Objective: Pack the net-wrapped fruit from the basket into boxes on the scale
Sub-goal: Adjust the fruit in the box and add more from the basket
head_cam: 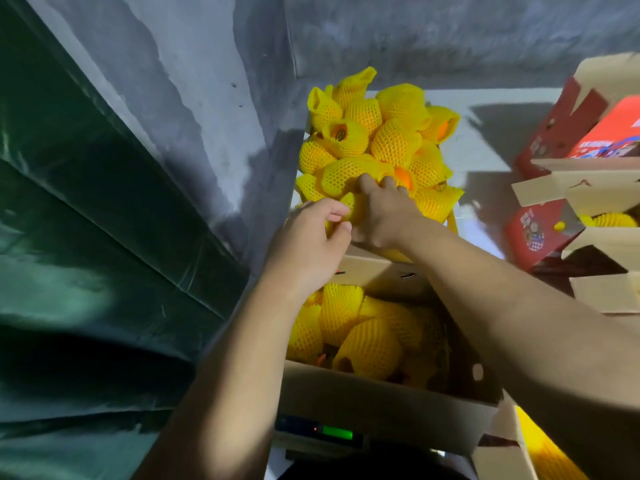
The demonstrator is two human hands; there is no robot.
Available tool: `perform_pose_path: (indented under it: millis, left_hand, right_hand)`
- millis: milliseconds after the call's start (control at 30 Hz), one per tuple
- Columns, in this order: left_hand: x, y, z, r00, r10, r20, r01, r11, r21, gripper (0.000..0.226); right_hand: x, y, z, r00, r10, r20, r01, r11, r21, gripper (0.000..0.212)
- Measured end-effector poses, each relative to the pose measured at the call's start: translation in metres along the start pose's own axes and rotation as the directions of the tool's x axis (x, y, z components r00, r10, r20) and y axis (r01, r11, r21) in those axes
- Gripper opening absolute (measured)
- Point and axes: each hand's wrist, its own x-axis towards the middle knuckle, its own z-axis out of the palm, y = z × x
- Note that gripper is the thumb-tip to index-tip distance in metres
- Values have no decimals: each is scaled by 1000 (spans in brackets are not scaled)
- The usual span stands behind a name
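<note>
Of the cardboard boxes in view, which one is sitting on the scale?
The open brown box nearest the camera, partly filled with net-wrapped fruit. The scale's green display shows just below its front wall; the red-printed boxes stand off to the right.

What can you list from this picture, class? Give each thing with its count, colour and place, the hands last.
Foam-net-wrapped fruit pile: many, yellow nets, heaped top centre.
Open cardboard box: one, brown, bottom centre, holding netted fruit.
Scale display: one, green lit, below the box.
Red printed cartons: several, red and brown, right side.
Green tarpaulin: one, dark green, left.
Left hand: one, gripping a netted fruit at the pile's near edge.
Right hand: one, fingers on the pile.
</note>
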Motion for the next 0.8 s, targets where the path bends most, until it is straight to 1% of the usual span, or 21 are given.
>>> perform_pose_path:
  millis: [33,67,100,133,167,200,233,267,300,333,367,400,433,467,500,533,567,600,700,733,800]
  left_hand:
    - [5,1,2,1000,-16,15,16,999,40,41]
    - [9,1,3,998,-37,46,31,993,115,59]
    - [14,1,6,994,-68,89,49,980,195,80]
    - [17,2,8,987,-97,129,66,972,224,100]
    - [19,4,12,983,-109,149,81,980,181,110]
    - [21,5,15,986,-108,124,100,992,73,111]
    - [22,5,17,991,-118,63,120,992,-25,105]
    - [24,4,17,991,-136,5,136,988,-73,98]
    - [27,1,15,987,-159,-29,156,984,-86,90]
    - [28,-3,11,982,-186,-41,182,979,-91,86]
    - [29,-8,5,976,-214,-42,210,974,-82,82]
    - [28,-15,-1,969,-242,-48,240,969,-54,80]
    - [26,-20,-8,962,-267,-61,267,964,-9,78]
    - [22,-24,-13,954,-291,-76,294,955,25,76]
    - [18,-27,-18,946,-312,-89,316,948,37,75]
    - [13,-28,-21,941,-325,-97,330,943,35,75]
    - [8,-27,-24,938,-330,-103,335,942,28,73]
    - [2,-26,-26,938,-328,-109,332,943,21,71]
    - [-15,-20,-33,954,-275,-121,278,961,2,68]
    - [-20,-18,-35,963,-245,-115,244,970,-19,70]
    - [-30,-14,-41,977,-196,-79,189,978,-88,72]
  right_hand:
    - [-4,3,-8,1000,-5,-3,5,994,113,82]
    - [-8,5,-16,1000,3,-8,-1,960,281,79]
    - [-12,5,-24,1000,26,-13,-17,880,475,72]
    - [-15,4,-30,999,49,-3,-35,767,641,61]
    - [-17,2,-35,998,57,27,-58,665,744,52]
    - [-17,1,-37,997,36,67,-76,594,801,48]
    - [-15,-1,-39,995,-4,99,-79,569,818,50]
    - [-14,-3,-39,995,-44,86,-45,576,817,52]
    - [-12,-4,-38,998,-61,13,26,599,800,52]
    - [-7,-3,-35,990,-60,-124,133,650,748,48]
    - [-1,0,-29,954,-72,-291,250,729,637,42]
    - [7,3,-22,913,-122,-388,312,823,475,35]
    - [14,3,-16,913,-198,-357,309,907,287,37]
    - [21,2,-10,947,-245,-206,274,953,127,47]
    - [27,0,-2,971,-236,-32,237,971,22,52]
    - [33,-4,5,976,-200,92,202,979,-12,52]
    - [37,-7,11,972,-168,162,167,986,18,51]
    - [39,-9,15,970,-145,196,133,988,74,53]
    - [34,-11,21,962,-122,246,73,978,197,75]
    - [30,-10,23,963,-116,244,62,974,218,77]
    - [23,-6,23,982,-92,165,43,959,279,74]
